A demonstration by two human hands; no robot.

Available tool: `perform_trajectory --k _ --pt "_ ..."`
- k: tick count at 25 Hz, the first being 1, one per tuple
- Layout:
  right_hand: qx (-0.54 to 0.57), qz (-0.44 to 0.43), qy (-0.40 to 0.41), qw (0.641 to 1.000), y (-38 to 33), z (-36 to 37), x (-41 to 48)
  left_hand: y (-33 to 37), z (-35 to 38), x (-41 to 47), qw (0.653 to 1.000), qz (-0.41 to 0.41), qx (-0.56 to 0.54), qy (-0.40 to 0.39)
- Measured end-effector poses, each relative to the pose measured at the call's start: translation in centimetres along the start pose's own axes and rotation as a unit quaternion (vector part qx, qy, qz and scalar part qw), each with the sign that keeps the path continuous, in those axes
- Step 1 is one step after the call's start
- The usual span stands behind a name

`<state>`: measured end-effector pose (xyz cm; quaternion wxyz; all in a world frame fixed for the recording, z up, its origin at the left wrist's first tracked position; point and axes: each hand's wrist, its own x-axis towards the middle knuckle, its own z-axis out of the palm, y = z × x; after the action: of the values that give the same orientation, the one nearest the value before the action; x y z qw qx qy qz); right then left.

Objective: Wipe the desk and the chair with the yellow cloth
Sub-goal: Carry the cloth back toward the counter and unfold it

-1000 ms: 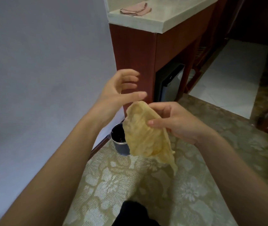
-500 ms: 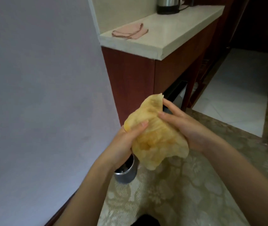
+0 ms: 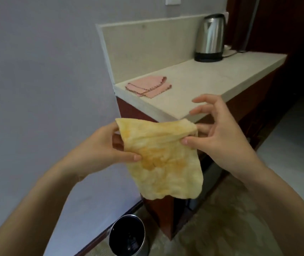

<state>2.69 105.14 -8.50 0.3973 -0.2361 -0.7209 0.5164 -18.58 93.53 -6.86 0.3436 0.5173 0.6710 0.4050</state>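
Yellow cloth [image 3: 158, 159] held up in air in front of desk [image 3: 212, 84] corner, stretched between both hands, lower part hanging free. Left hand [image 3: 108, 146] grips cloth's left edge, thumb on front, fingers behind. Right hand [image 3: 219, 133] pinches top right corner between thumb and forefinger, other fingers spread loose above. On desk top: folded pink cloth [image 3: 148, 86] near corner, steel kettle [image 3: 209, 37] at far end. Dark round bin [image 3: 127, 237] on floor below, beside wall.
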Motion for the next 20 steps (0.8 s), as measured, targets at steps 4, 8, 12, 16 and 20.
perform_trajectory --k 4,8,12,16,20 --pt "-0.149 -0.142 -0.052 0.977 1.1 -4.6 8.0 2.6 2.9 5.4 0.957 0.013 0.103 0.272" --pt "-0.214 -0.184 -0.051 0.958 1.3 -7.1 15.2 6.1 4.8 10.0 0.905 0.067 0.215 0.360" --pt "-0.120 -0.209 -0.059 0.969 1.6 -9.0 19.6 8.6 5.5 13.3 0.896 0.085 0.195 0.391" --pt "-0.077 -0.202 -0.092 0.972 3.4 -9.9 23.4 9.2 5.9 16.5 0.942 0.035 0.088 0.322" --pt "-0.110 -0.126 -0.076 0.983 6.0 -7.9 27.5 8.3 6.1 20.3 0.931 -0.077 -0.090 0.345"
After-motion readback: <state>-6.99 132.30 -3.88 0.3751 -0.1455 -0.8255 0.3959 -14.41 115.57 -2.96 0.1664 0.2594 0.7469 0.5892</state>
